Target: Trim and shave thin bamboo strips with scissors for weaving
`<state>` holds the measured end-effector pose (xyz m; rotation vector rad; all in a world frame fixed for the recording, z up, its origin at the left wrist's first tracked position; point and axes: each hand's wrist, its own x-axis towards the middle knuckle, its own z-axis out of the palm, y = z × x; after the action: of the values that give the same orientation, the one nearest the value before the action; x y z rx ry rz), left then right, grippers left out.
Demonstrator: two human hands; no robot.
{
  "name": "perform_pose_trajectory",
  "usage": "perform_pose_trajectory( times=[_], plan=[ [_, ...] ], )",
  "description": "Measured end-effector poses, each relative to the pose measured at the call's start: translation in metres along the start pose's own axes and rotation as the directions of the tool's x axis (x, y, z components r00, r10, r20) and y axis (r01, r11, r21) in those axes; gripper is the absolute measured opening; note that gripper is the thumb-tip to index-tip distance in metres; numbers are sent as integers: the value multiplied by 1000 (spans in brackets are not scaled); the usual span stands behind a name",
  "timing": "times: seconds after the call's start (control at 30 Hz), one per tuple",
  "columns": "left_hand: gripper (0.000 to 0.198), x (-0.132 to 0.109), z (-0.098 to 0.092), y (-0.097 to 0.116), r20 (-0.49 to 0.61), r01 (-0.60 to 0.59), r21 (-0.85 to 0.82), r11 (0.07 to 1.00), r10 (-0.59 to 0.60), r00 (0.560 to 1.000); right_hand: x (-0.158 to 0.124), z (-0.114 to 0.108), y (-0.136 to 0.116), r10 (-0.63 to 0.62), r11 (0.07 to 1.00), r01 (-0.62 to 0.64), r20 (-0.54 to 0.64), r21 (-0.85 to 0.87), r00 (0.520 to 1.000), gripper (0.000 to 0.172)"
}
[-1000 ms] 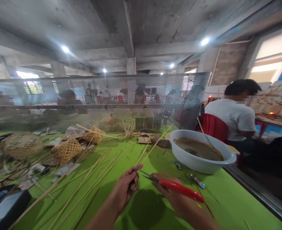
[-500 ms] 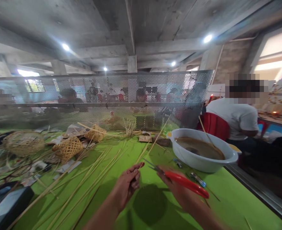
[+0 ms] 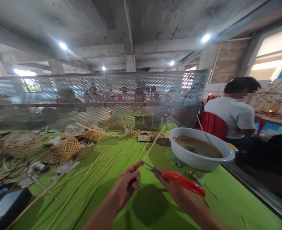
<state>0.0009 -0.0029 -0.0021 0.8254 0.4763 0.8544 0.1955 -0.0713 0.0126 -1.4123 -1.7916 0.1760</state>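
From my head camera, I'm holding my left hand (image 3: 126,183) just below the middle of the frame, its fingers curling and the thumb and forefinger nearly meeting. A pale bamboo strip (image 3: 154,143) is slanting down to those fingertips from above and to the right; whether I'm pinching it, I cannot tell. My right hand (image 3: 166,183), right of centre, is closing around the red-handled scissors (image 3: 185,184). Their blades are pointing up and left, standing slightly apart, with the upper tip reaching close to my left fingertips and crossing in front of the strip's lower end. My right hand is hiding where handle and blades are joining.

On the green table (image 3: 229,204), long loose strips (image 3: 88,177) are lying left of centre, running toward the lower left. Beyond them, a woven basket (image 3: 66,149) is sitting among scraps, and a dark box (image 3: 9,207) is filling the lower left corner. At centre right, a white basin (image 3: 203,163) is holding brownish water, with a stick (image 3: 203,131) leaning in it; a small metal tool (image 3: 195,178) is lying just below. A perforated screen (image 3: 117,95) is standing across the far edge, and at the right a person in a white shirt (image 3: 229,111) is sitting on a red chair (image 3: 211,124).
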Motion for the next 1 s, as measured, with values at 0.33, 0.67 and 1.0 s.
perform_pose_trajectory(
  times=[0.33,0.67,1.0],
  plan=[
    [38,3,-1,-1,7,-9,-36,999,10,1000,0,-2,-7,93,995,-98,115,36,989,31],
    [40,2,0,1,13,-6,10,1000,6,1000,2,-5,1,146,987,-148,38,68,989,33],
    [40,0,1,3,-12,22,50,999,-22,1000,0,-5,1,63,996,-66,63,52,996,28]
  ],
)
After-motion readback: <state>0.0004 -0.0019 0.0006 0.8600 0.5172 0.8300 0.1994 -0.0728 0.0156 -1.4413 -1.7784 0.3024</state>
